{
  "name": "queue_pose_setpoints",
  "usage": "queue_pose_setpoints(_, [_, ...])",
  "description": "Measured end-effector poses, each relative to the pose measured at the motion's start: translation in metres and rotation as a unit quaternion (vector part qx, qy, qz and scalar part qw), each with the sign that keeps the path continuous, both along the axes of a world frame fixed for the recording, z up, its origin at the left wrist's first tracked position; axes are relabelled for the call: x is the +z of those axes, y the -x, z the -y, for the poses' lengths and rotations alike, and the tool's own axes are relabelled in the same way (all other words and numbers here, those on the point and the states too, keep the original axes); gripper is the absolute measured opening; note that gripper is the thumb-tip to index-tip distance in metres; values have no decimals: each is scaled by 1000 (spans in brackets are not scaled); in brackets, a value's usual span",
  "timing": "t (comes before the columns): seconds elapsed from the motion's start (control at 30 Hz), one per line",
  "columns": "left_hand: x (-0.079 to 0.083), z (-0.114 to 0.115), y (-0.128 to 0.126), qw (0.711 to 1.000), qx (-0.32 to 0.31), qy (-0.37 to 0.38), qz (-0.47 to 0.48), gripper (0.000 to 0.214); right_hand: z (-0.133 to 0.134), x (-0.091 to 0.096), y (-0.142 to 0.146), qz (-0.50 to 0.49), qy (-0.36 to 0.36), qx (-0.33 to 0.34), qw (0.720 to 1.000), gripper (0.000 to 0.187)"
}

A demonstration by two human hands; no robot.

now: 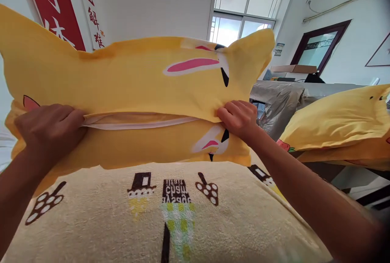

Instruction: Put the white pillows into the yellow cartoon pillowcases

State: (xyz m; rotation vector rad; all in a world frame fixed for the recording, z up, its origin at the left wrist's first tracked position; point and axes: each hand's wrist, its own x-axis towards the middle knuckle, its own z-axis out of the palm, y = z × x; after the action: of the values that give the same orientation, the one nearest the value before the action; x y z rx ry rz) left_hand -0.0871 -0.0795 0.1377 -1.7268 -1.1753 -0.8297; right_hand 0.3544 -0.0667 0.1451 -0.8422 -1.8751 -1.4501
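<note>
A yellow pillow in a rabbit-print pillowcase (131, 80) stands on edge in front of me, its open seam facing me. White lining (137, 123) shows inside the slit. My left hand (48, 131) is closed on the left end of the opening. My right hand (239, 117) pinches the cloth at the right end of the slit. The pillow rests on a cream towel (122, 218) printed with brown and green figures.
A second yellow pillow (338, 120) lies at the right. Behind it stands a table under grey plastic sheeting (283, 96) with a cardboard box (294, 68). Red banners (56, 7) hang on the left wall. A window (243, 7) and a dark door (319, 47) are at the back.
</note>
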Motion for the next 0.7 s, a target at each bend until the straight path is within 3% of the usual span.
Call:
queue_pose_setpoints(0.07, [-25, -16, 5, 996, 20, 21, -80, 22, -11, -12, 2, 31, 69, -15, 997, 30])
queue_pose_setpoints(0.13, [-59, -28, 4, 978, 3, 154, -142, 26, -22, -35, 7, 66, 213, -60, 973, 21])
queue_pose_setpoints(0.23, [-107, -37, -7, 896, -2, 419, -145, 35, -35, -83, 19, 79, 440, -142, 883, 13])
queue_pose_setpoints(0.3, [-123, -40, -19, 869, 9, 477, -132, 40, -40, -110, 24, 75, 501, -166, 846, 13])
queue_pose_setpoints(0.37, [-126, -44, -31, 862, 19, 490, -128, 40, -41, -126, 22, 74, 515, -172, 836, 14])
queue_pose_setpoints(0.47, [-120, -48, -45, 855, 45, 496, -147, 27, -35, -131, 15, 79, 529, -180, 826, 18])
queue_pose_setpoints(0.6, [-109, -44, -48, 868, 84, 463, -156, 30, -22, -121, 13, 82, 513, -195, 832, 20])
queue_pose_setpoints(0.7, [-86, -33, -41, 887, 126, 424, -136, 34, -12, -101, 16, 66, 478, -204, 852, 22])
